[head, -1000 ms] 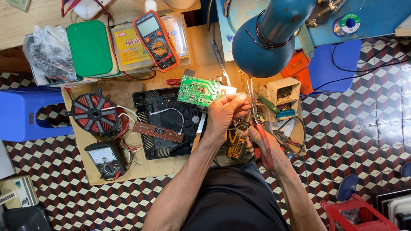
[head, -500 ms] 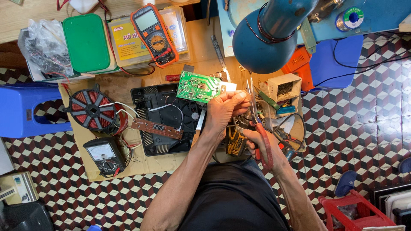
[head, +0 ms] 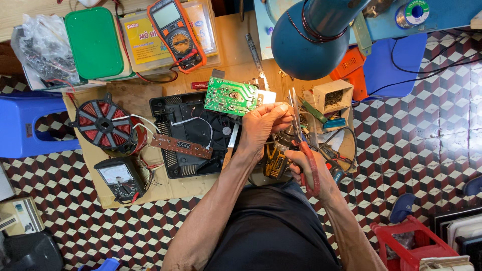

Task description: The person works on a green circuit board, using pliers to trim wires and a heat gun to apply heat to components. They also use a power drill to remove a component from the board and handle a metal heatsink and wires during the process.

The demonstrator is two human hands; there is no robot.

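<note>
My left hand (head: 263, 125) holds a green circuit board (head: 230, 97) by its right end, tilted above a black open appliance base (head: 193, 135). My right hand (head: 309, 168) grips red-handled long-nose pliers (head: 301, 135), whose thin jaws point up beside the board's right edge. A brown control strip (head: 183, 146) with wires lies across the black base. A red copper coil (head: 104, 123) sits to the left of the base.
An orange multimeter (head: 175, 32) lies on flat plastic boxes at the top, by a green lid (head: 95, 42). A black analogue meter (head: 119, 178) rests on cardboard. A blue lamp head (head: 314, 37) hangs over the bench. A blue stool (head: 27, 123) stands left, a red crate (head: 411, 246) lower right.
My hands and the board stay almost where they were; the view has shifted slightly and the pliers' jaws sit a little closer to the board's edge.
</note>
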